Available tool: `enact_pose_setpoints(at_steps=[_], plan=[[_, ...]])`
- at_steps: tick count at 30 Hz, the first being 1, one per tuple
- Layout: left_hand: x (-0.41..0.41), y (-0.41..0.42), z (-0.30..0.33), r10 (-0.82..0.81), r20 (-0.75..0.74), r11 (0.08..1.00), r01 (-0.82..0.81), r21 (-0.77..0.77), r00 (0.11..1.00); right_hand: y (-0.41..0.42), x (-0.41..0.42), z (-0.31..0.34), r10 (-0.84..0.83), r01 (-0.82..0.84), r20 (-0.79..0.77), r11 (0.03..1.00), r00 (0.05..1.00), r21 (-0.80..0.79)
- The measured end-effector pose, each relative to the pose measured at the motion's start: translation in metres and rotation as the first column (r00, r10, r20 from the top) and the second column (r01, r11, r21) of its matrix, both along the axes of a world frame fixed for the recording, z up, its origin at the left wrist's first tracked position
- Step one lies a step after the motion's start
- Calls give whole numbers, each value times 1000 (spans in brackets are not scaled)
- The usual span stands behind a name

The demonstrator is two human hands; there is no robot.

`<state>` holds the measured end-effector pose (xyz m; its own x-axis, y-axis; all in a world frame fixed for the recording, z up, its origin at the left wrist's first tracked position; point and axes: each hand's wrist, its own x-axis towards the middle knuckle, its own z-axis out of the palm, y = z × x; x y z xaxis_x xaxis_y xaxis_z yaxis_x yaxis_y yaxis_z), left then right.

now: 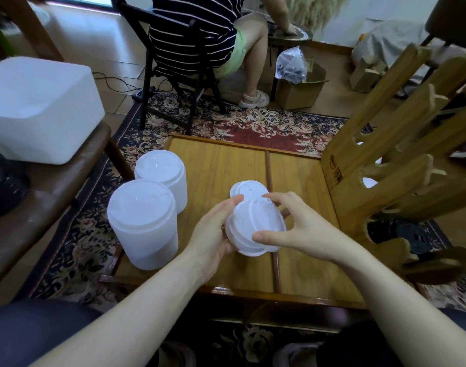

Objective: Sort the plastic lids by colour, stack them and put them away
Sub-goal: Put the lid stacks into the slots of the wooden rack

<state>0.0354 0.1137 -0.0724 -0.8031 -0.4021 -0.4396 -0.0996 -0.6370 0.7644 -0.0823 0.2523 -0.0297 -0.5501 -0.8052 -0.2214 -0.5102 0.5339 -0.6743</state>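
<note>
**Lid sorting on the low wooden table**

Low wooden table (221, 165) sits on a floral rug (226, 123), two tall white lid stacks (144, 223) along its left edge. Both hands hold a short stack of white lids (255, 229) above the middle: left hand (213, 234) cups it with curled fingers, right hand (300, 229) pinches its rim. A few more lids (246, 190) lie just behind.

A low wooden table (242, 165) is sitting centre frame on a floral rug (253, 125), with tiled floor (94, 46) stretching across the upper left. Someone is sitting on a dark chair (173, 75) at top centre, and a cardboard box (300, 88) is lying open just beside them.
</note>
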Motion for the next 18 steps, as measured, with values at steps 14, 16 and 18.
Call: enact_pose_setpoints(at_steps=[14, 16, 18], plan=[[3, 1, 3, -144, 37, 989, 144, -19, 989, 9, -10, 1, 434, -434, -26, 901, 900, 15], [4, 1, 3, -159, 18, 986, 160, -52, 987, 11, -11, 0, 414, -415, 35, 910, 909, 0], [3, 0, 2, -169, 4, 983, 169, -74, 986, 12, -11, -3, 364, -363, 78, 931, 928, -26]])
